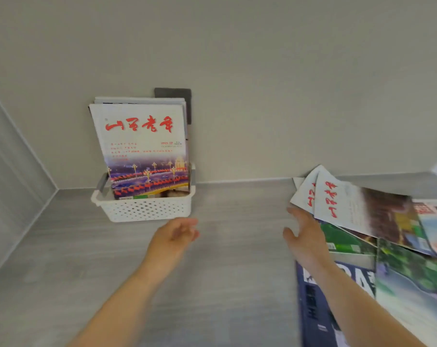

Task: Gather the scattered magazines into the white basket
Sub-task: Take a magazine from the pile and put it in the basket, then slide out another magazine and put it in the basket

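White perforated plastic forms the basket (147, 209), which stands on the grey desk (237, 259) at centre left of the frame, close to the back wall (275, 83). Several magazines stand upright inside it, leaning back toward the wall. The front magazine (142, 146) has a white cover with a red brush-lettered title above a picture of a lit street. A dark grey plate (173, 95) on the wall shows above the upright magazines.

The other magazines lie in a loose pile (413, 276) at the right of the frame, overlapping at different angles. The top magazine (362, 214) carries the same kind of red title. A second white cover (303, 194) shows from under its left edge. Below these lie a green cover (342, 237) and a dark blue cover (315, 316) with large white letters.

My left hand (175, 234) hovers over the desk just in front of the basket's right corner, fingers loosely curled, holding nothing. My right hand (305, 234) is at the left edge of the pile, fingers stretched out and thumb spread, gripping nothing. Its fingertips reach the edge of the white covers, but motion blur prevents me from telling whether they touch.
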Action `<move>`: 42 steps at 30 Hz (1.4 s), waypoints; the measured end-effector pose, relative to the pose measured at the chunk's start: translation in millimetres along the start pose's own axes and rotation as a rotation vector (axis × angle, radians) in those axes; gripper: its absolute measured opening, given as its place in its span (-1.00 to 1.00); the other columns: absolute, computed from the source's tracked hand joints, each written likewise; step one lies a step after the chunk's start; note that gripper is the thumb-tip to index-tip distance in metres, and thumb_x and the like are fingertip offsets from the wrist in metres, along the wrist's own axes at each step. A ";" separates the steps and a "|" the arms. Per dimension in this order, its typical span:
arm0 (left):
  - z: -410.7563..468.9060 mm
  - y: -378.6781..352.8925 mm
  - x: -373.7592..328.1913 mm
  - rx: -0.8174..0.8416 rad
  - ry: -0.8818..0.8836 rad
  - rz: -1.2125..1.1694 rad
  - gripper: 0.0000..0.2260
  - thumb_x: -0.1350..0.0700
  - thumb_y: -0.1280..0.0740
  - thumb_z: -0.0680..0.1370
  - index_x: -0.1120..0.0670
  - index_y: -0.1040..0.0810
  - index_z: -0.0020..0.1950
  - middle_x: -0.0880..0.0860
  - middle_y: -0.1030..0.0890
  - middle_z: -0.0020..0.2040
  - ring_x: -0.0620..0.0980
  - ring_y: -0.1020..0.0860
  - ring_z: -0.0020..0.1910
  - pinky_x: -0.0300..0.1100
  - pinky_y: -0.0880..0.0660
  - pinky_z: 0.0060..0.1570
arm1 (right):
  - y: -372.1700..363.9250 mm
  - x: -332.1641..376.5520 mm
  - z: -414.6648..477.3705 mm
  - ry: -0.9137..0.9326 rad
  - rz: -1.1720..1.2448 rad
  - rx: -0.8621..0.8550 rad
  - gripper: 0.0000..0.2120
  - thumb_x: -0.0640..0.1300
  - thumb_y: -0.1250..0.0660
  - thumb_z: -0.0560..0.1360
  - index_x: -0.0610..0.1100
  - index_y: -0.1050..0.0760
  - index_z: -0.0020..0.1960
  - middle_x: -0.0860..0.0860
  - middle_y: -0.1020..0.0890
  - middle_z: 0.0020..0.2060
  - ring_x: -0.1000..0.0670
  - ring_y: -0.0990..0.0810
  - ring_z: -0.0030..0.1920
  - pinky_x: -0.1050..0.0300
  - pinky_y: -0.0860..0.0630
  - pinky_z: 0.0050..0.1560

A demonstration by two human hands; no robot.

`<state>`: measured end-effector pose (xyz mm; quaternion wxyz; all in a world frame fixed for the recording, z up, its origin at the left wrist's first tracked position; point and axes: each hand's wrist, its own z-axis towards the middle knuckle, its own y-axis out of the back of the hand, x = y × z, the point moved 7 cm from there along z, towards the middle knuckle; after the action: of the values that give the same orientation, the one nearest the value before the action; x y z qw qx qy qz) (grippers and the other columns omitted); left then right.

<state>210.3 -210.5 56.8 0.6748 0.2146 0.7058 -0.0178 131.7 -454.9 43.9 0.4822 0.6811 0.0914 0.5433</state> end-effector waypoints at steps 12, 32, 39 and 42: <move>-95.8 -239.8 45.8 0.318 0.204 0.285 -0.77 0.28 -0.19 0.52 0.14 -0.55 0.11 0.17 -0.59 0.16 0.04 -0.54 0.07 -0.31 -0.33 0.00 | 106.8 -259.2 -119.4 -0.384 -0.510 0.143 -0.52 0.04 0.01 0.57 -0.02 0.00 0.45 0.00 -0.04 0.50 -0.06 -0.01 0.50 -0.01 0.05 0.48; -107.4 -381.4 29.8 0.558 0.292 0.699 -0.70 0.02 -0.27 0.49 0.14 -0.48 0.16 0.14 -0.58 0.17 0.13 -0.54 0.13 -0.09 -0.48 0.09 | 99.3 -286.3 -121.7 -0.234 -0.320 0.194 -0.08 0.27 0.40 0.15 -0.02 0.03 0.46 -0.04 0.01 0.50 -0.09 0.09 0.50 -0.06 0.21 0.47; -97.8 -356.0 -13.9 0.504 0.044 0.661 -0.96 0.12 -0.14 0.55 0.05 -0.31 -0.02 0.09 -0.50 0.10 0.13 -0.55 0.07 -0.06 -0.49 0.02 | 152.0 -228.1 -80.5 0.131 -0.531 0.007 -0.25 -0.04 -0.38 0.37 -0.11 -0.08 0.44 -0.18 -0.20 0.45 -0.19 -0.16 0.46 0.01 0.08 0.41; -85.1 -326.8 -39.6 0.518 -0.057 0.697 -0.94 0.11 -0.14 0.56 0.03 -0.36 0.01 0.08 -0.55 0.07 0.06 -0.53 0.04 -0.16 -0.41 -0.11 | 159.2 -190.9 -59.8 0.369 -0.730 -0.107 -0.02 0.03 -0.60 -0.06 -0.14 -0.30 0.28 -0.23 -0.54 0.20 -0.22 -0.36 0.28 -0.03 -0.07 0.44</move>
<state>22.9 -491.2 15.8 0.5835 0.6019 0.5445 0.0288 -56.4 -627.9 36.5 0.6534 0.4693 0.3836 0.4536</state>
